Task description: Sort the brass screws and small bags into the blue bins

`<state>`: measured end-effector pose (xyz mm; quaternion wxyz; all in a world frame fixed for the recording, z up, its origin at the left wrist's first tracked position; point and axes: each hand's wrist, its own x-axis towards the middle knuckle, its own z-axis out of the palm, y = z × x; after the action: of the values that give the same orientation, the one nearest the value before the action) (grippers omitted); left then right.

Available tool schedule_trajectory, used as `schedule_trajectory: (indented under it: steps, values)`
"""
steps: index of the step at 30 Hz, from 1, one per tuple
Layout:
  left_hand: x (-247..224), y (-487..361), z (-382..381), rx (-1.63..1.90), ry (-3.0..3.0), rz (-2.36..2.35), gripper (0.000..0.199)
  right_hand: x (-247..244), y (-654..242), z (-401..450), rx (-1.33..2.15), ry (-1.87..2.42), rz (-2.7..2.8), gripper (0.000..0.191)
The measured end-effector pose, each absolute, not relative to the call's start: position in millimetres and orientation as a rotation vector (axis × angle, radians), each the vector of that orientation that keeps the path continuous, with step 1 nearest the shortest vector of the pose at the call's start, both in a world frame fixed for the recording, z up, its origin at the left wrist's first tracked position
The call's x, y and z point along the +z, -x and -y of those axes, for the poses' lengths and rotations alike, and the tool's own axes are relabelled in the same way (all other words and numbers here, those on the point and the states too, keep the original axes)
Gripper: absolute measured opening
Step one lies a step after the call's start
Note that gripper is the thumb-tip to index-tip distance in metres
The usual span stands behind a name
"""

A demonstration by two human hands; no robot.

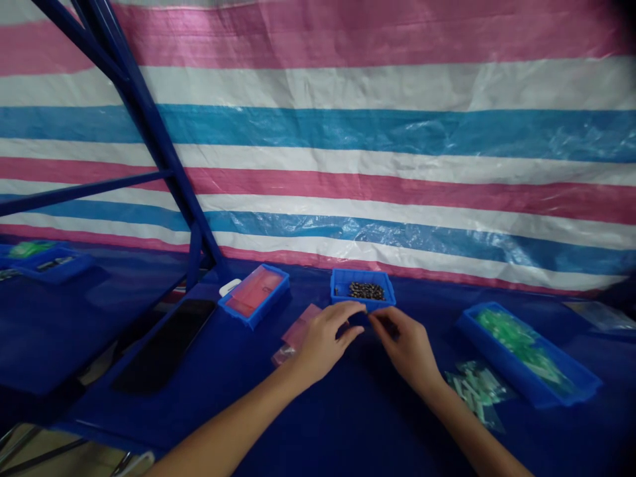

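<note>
My left hand (pixel 325 338) is over the blue table, with its thumb and fingers apart and a tiny dark thing near its index fingertip. Close to its right, my right hand (pixel 407 341) has its thumb and fingers pinched together; what they hold, if anything, is too small to name. Just beyond both hands stands a blue bin (pixel 339 281) with small dark metallic parts (pixel 366 291). Pink plastic bags (pixel 301 326) lie beside my left hand, partly hidden by it.
Left of the hands are a blue tray with pink sheets (pixel 253 291), a white object (pixel 229 287) and a black phone-like slab (pixel 166 344). On the right, a blue bin holds green bags (pixel 519 341), near clear bags of pale parts (pixel 477 391). A blue frame (pixel 159 139) rises behind.
</note>
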<state>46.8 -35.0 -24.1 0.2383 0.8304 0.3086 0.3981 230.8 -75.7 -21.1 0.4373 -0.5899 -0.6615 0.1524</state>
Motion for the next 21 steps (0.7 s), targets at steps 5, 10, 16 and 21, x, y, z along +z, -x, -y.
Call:
schedule_trajectory:
  steps: [5,10,16,21]
  values:
    - [-17,-45,37,1.195,-2.244,-1.032,0.036,-13,-258,60,0.060,1.694,1.523,0.041]
    - [-18,-45,35,1.158,-2.302,-1.072,0.020,-6,-311,71,0.220,1.967,1.854,0.047]
    - [-22,-46,35,1.113,-2.340,-1.083,0.017,-22,-326,82,0.525,2.181,2.071,0.033]
    - [-27,-48,34,1.099,-2.366,-1.089,0.016,-24,-315,78,0.559,2.069,2.083,0.021]
